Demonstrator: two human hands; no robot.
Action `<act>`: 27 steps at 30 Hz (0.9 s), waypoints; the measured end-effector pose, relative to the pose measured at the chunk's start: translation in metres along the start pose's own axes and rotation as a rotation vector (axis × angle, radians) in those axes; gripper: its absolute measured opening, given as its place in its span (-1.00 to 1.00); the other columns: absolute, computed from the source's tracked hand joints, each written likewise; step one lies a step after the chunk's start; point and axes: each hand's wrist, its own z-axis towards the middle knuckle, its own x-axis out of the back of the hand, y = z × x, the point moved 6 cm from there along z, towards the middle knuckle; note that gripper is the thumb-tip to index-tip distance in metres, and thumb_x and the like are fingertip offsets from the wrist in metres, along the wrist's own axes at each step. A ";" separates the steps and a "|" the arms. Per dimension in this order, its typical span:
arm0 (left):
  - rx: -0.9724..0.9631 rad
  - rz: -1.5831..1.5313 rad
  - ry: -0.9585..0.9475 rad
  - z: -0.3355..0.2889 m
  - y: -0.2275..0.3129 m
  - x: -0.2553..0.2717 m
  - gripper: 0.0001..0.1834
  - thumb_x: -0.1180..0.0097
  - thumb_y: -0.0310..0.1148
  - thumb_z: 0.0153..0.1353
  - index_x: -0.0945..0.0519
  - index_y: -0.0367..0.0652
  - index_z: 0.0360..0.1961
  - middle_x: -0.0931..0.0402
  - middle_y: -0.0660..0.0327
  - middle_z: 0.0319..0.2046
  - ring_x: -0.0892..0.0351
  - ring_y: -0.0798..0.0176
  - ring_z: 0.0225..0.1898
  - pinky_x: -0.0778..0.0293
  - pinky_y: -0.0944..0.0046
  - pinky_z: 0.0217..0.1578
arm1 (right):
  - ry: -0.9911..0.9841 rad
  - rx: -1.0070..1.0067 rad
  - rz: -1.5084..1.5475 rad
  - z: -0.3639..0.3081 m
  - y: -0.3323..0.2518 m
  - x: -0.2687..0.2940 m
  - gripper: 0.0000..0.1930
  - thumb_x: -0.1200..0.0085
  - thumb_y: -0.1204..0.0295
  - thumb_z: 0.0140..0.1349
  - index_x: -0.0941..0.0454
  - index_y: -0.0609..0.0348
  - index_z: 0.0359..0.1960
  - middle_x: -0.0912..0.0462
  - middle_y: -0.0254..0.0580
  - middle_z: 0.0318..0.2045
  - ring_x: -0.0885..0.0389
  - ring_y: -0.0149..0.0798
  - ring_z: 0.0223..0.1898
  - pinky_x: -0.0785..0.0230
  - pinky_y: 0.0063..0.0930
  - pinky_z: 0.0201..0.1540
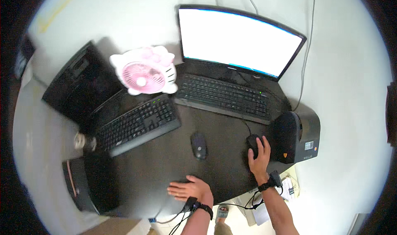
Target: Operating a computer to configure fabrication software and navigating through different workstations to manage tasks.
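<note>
In front of you spreads a dark desk [155, 169], with a lit monitor [240, 40] at its back and a dark, angled monitor [82, 84] to the left. One black keyboard [223, 95] lies below the bright screen; another black keyboard [138, 126] sits slantwise before the dark one. A black box-shaped device [308, 131] stands just right of your right hand [259, 162], crowding that side, while the first keyboard bounds the space ahead. The pink-and-white fan [144, 76] stands between the monitors. Your left hand [192, 189] is on the near part of the desk, its fingers stretched out and holding nothing. A spare mouse [199, 146] lies between your hands, touched by neither. Your right hand grips the corded mouse [251, 142], black and rounded, partly hidden under your fingers, its thin cable leading toward the keyboard.
</note>
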 end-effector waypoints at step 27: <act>0.247 -1.088 -0.168 -0.246 -0.961 -0.007 -0.58 -0.13 -0.05 0.35 -0.75 -0.25 -0.28 -0.59 0.18 -0.62 -0.62 0.17 -0.53 -0.57 0.15 -0.45 | -1.435 0.454 -0.038 -0.509 -0.095 0.100 -0.63 -0.07 0.22 0.48 -0.64 0.23 0.11 -0.71 0.13 -0.01 -0.69 0.20 -0.01 -0.52 0.02 0.14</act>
